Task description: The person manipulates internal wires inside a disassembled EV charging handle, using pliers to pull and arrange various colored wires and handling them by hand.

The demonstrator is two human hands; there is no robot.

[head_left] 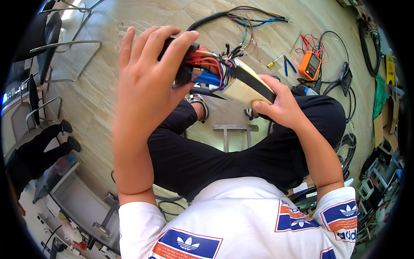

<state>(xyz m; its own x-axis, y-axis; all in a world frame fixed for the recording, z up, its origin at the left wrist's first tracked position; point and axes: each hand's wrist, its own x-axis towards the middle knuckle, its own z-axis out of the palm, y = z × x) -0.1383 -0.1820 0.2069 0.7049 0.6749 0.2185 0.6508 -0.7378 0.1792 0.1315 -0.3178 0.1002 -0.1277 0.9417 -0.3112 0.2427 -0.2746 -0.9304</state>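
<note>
A left hand [148, 71] is raised close up, its back toward the view and its fingers spread wide. The forefinger reaches over a black end piece [184, 71] and the thumb lies low beside it; the palm hides the contact, so I can't tell whether the hand grips the piece or only rests against it.

From that end piece a bunch of red, white and blue wires [212, 62] runs to a cream handle [241, 91] with a black strip along it. The handle is up in front of the person, above the knees, tilted down toward the right. The right hand [280, 101] pinches its far end, thumb on the near side and fingers wrapped behind.

On the tiled floor beyond, a thick black cable [211, 18] ends in loose coloured strands. To its right lie a yellow-handled screwdriver [274, 61], blue-handled pliers [289, 64] and an orange meter [310, 64] with red leads. A grey metal frame [236, 127] stands between the person's legs. At the left, another person's legs [41, 149] show near some chairs [49, 47].
</note>
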